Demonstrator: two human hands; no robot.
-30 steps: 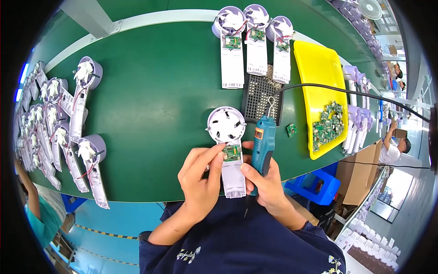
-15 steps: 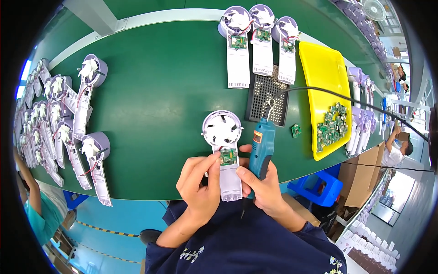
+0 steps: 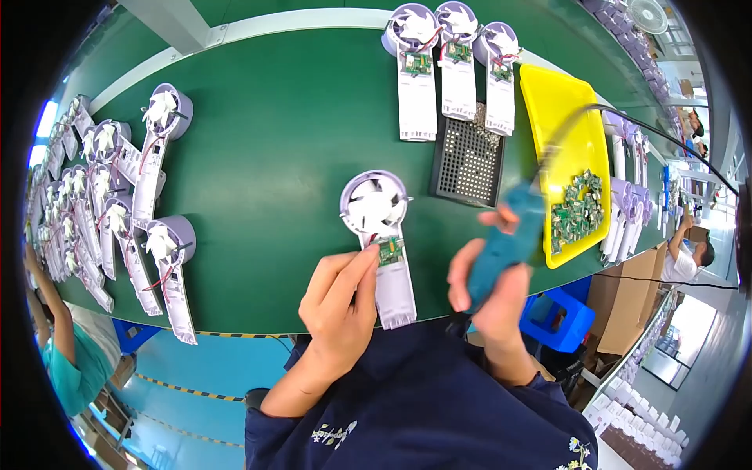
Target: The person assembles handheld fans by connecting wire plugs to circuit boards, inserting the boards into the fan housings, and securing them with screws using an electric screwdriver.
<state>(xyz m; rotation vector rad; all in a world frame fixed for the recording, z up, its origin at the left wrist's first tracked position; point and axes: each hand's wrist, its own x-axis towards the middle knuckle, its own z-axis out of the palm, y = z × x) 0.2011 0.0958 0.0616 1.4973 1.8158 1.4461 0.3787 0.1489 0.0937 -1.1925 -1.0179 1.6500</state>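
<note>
In front of me lies an opened handheld fan [image 3: 395,294], its white blades [image 3: 374,205] inside a pale purple ring and its handle toward me. A small green circuit board [image 3: 390,251] sits in the upper handle. My left hand [image 3: 341,301] is closed at the handle's left edge, fingertips pinched against the board's upper left corner. To the right of the fan, my right hand [image 3: 501,294] is wrapped around a teal electric screwdriver [image 3: 509,239], apart from the fan. Motion blurs the hand and tool, and the screwdriver's tip cannot be made out.
Three fans with boards [image 3: 417,98] lie at the back, beside a black perforated tray of screws [image 3: 468,164]. A yellow tray [image 3: 540,98] holds many green boards [image 3: 578,211]. More opened fans [image 3: 168,243] crowd the left. A black cable [image 3: 666,137] arches across the right.
My right hand has lifted the screwdriver away from the fan, up and to the right. The fan has shifted slightly away from me, with my left hand still on it.
</note>
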